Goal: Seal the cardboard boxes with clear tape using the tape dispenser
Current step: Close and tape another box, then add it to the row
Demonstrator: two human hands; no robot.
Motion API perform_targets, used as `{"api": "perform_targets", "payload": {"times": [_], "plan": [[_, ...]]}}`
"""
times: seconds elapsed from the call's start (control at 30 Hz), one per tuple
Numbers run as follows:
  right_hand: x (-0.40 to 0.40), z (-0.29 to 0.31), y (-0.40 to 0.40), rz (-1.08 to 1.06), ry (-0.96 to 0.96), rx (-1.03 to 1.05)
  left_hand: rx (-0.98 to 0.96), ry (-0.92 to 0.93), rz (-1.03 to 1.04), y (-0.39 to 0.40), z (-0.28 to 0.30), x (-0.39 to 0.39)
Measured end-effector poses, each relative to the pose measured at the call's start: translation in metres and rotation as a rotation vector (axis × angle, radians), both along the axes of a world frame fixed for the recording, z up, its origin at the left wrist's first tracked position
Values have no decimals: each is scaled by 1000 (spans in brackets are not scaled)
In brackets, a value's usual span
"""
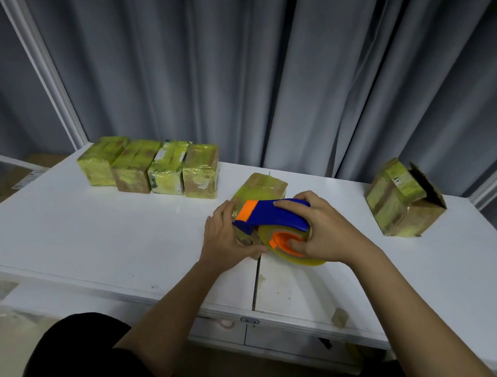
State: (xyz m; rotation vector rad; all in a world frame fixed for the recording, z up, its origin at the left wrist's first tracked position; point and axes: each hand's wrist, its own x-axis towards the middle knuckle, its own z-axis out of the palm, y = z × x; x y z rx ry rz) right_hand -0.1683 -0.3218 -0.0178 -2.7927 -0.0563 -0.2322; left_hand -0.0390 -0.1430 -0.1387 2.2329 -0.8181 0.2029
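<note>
Our right hand is gripping the blue and orange tape dispenser over the box at mid-table, while our left hand is wrapping round that box's near end. Four taped boxes are sitting in a row at back left of the white table, and an open-flapped box is sitting well off right.

small tag on table edge, unreadable, box labels illegible

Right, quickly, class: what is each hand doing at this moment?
Left hand: holds the near end of the centre box, steadying it.
Right hand: grips the tape dispenser against that box.
</note>
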Motion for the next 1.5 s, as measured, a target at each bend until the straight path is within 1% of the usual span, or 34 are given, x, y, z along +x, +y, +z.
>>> {"api": "perform_targets", "payload": {"times": [0.07, 0.13, 0.23, 0.33, 0.43, 0.57, 0.67, 0.73, 0.83, 0.87, 1.13, 1.33, 1.4, 1.5], "plan": [[-3, -2, -1, 18, -10, 16, -71, 11, 32, -4, -1, -4], [-8, -6, 0, 11, -65, 57, -108, 6, 31, -6, 0, -6], [-11, -13, 3, 14, -152, 83, -75, -12, 23, -6, -2, 1], [-9, -19, 0, -15, -167, 112, -39, 14, 25, -4, -5, 11], [-10, -29, 0, -17, -199, 53, -28, 36, 15, -4, -7, 16], [-15, -44, 5, -79, -51, -16, -53, 93, -20, -3, -7, 21], [-16, -42, 7, -108, 16, -1, -100, 204, -18, -3, 0, 20], [-15, -36, 8, -117, 22, 35, -147, 238, -56, -1, 2, 19], [-16, -29, 8, -120, -9, 218, -159, 253, -81, 1, 3, 22], [-19, -27, 10, -122, -15, 250, -153, 258, -78, 1, 4, 23], [-43, -20, 14, -200, 23, 196, -74, 322, -72, -1, 15, 29], [-64, -32, 27, -245, 28, 198, -25, 305, -86, -2, 20, 32], [-70, -40, 27, -255, 17, 261, -18, 311, -96, -3, 21, 32], [-68, -45, 27, -255, 12, 501, -26, 328, -127, -3, 20, 32]]}}
